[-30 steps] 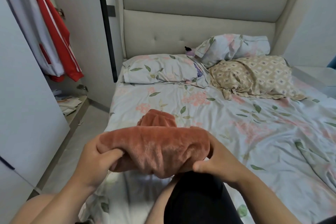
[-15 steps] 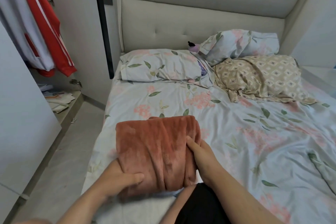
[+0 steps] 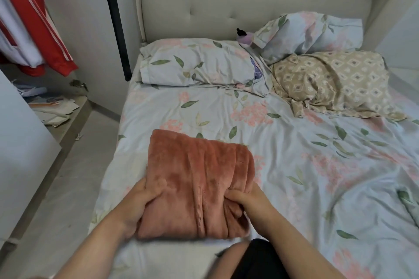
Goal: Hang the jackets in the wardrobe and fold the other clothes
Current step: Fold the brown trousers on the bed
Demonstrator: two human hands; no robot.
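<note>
Far left: a red and white jacket [image 3: 34,29] hangs in the open wardrobe, above loose papers [image 3: 49,106] on the wardrobe floor.

Left hand [image 3: 138,201]: positioned at the near left corner of the folded garment. The thumb lies on the top face. The fingers curl round the left edge and go under it. The hand grips the fabric.

Rust-coloured fleece garment [image 3: 199,183]: folded into a thick rectangular bundle. It lies flat on the bed [image 3: 317,165], close to the bed's left edge and toward its near end. The bundle extends away from both hands toward the headboard [image 3: 226,2]. Its near end sits between the two hands.

Right hand [image 3: 251,201]: positioned at the near right corner of the garment. The thumb presses into the top folds and the fingers curl against the right edge, pinching the fabric.

At the headboard end, well apart from the garment: a floral pillow [image 3: 195,61] on the left, a second floral pillow [image 3: 310,31] further right and a beige patterned pillow [image 3: 335,81] in front of it.
</note>
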